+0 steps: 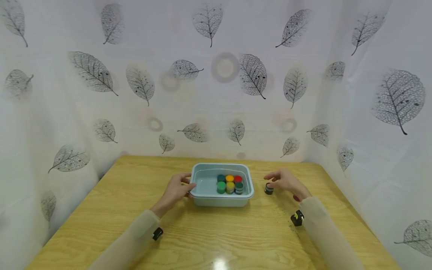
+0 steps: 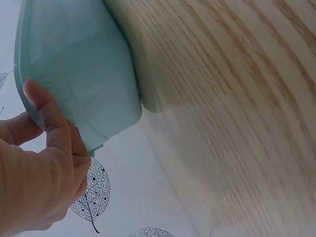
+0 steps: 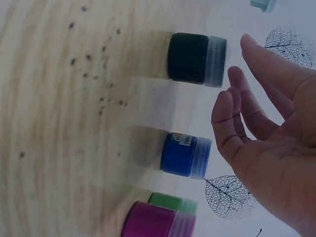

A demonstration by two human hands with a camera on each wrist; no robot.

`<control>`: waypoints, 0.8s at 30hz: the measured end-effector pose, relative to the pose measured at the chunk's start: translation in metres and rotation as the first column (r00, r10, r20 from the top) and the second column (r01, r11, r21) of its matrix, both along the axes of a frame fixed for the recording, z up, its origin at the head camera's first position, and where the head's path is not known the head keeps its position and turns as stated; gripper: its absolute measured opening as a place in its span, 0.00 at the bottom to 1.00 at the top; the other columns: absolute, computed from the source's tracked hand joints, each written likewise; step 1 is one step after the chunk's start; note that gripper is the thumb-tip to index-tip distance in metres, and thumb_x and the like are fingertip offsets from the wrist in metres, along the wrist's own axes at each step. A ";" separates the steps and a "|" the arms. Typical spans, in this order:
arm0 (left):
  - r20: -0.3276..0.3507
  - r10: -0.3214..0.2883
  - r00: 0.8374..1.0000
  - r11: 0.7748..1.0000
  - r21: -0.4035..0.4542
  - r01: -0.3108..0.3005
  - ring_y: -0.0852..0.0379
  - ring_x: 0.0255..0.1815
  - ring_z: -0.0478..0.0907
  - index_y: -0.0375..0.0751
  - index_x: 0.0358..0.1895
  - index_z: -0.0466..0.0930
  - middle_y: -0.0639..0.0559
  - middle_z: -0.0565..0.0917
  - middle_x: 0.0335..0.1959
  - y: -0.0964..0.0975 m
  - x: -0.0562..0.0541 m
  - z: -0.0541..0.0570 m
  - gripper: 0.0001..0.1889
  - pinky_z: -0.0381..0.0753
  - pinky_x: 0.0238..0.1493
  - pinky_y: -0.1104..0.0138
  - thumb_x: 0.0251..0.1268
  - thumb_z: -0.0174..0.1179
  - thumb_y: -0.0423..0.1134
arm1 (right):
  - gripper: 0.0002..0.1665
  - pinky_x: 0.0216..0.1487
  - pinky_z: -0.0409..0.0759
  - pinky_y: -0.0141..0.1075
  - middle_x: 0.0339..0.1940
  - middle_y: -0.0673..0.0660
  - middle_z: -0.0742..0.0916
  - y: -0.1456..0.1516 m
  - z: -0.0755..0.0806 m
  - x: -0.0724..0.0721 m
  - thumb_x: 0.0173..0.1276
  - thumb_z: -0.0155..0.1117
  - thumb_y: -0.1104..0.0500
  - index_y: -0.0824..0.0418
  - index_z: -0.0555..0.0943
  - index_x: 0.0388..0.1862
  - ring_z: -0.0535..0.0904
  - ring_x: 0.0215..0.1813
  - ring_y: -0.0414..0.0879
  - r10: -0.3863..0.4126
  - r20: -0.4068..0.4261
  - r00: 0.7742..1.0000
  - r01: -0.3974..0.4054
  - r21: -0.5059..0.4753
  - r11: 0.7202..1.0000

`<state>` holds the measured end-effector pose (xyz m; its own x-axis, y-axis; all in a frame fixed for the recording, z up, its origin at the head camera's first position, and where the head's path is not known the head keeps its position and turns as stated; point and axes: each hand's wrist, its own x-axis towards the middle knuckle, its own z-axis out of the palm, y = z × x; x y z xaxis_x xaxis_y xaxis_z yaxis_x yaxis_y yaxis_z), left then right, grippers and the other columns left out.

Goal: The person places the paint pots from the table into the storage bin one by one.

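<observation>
A pale blue-green plastic tub (image 1: 219, 202) stands on the table with several small paint jars (image 1: 230, 187) grouped in its right half. My left hand (image 1: 174, 190) pinches the tub's left rim, thumb and fingers on either side, as the left wrist view also shows. Right of the tub, a black paint jar (image 3: 187, 58) stands upright with a clear lid. Just over it hovers my right hand (image 1: 287, 182), fingers spread loosely and apart from the jar. Nearby stand a blue jar (image 3: 182, 154), a green jar (image 3: 165, 200) and a magenta jar (image 3: 153, 222); the right arm mostly hides these in the head view.
Small dark specks (image 3: 101, 74) are scattered on the wooden table (image 1: 202, 240) near the black jar. A leaf-printed curtain (image 1: 216, 105) surrounds the table's back and sides. Each wrist carries a small black camera.
</observation>
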<state>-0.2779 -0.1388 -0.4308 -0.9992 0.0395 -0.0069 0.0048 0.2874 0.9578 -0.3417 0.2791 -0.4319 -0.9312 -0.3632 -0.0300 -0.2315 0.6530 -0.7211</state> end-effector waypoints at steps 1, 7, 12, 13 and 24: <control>0.000 0.000 1.000 1.000 0.000 0.000 0.55 0.28 0.80 0.28 0.65 0.70 0.34 0.76 0.45 0.000 0.000 0.000 0.25 0.88 0.30 0.60 0.64 0.60 0.26 | 0.22 0.49 0.81 0.41 0.52 0.65 0.86 0.000 -0.001 0.001 0.62 0.70 0.63 0.67 0.81 0.56 0.80 0.50 0.53 0.006 -0.004 1.000 -0.006 0.012 1.000; -0.004 -0.002 1.000 1.000 -0.005 0.002 0.55 0.28 0.80 0.28 0.65 0.70 0.35 0.76 0.45 0.000 -0.001 0.000 0.25 0.88 0.30 0.60 0.64 0.61 0.26 | 0.22 0.56 0.80 0.50 0.54 0.64 0.85 0.002 -0.006 0.002 0.61 0.71 0.63 0.68 0.82 0.54 0.80 0.54 0.58 0.067 -0.014 0.998 -0.066 0.039 0.997; -0.006 -0.004 1.000 1.000 0.005 0.004 0.54 0.28 0.80 0.28 0.65 0.71 0.35 0.76 0.45 0.000 -0.002 -0.001 0.25 0.88 0.29 0.62 0.64 0.61 0.26 | 0.25 0.59 0.79 0.52 0.53 0.67 0.85 0.003 -0.008 0.002 0.59 0.71 0.66 0.71 0.80 0.56 0.80 0.55 0.60 0.104 0.008 0.995 -0.104 -0.001 0.995; -0.005 -0.003 1.000 1.000 0.005 0.003 0.54 0.28 0.80 0.28 0.65 0.71 0.35 0.76 0.45 0.000 -0.001 -0.001 0.25 0.88 0.29 0.62 0.64 0.61 0.26 | 0.25 0.60 0.79 0.52 0.53 0.67 0.85 0.003 -0.009 0.002 0.59 0.71 0.67 0.72 0.79 0.56 0.80 0.56 0.61 0.111 0.015 0.994 -0.111 -0.009 0.994; 0.002 -0.006 1.000 1.000 0.004 0.006 0.54 0.28 0.80 0.28 0.65 0.71 0.35 0.77 0.45 0.000 -0.002 -0.001 0.25 0.88 0.29 0.61 0.64 0.61 0.26 | 0.27 0.59 0.80 0.51 0.53 0.68 0.85 0.002 -0.015 -0.001 0.57 0.72 0.66 0.73 0.78 0.56 0.80 0.56 0.62 0.141 0.019 0.990 -0.141 -0.006 0.990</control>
<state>-0.2802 -0.1384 -0.4322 -0.9989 0.0454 -0.0084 0.0049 0.2836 0.9589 -0.3431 0.2815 -0.4470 -0.8700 -0.4911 -0.0449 -0.3073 0.6111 -0.7295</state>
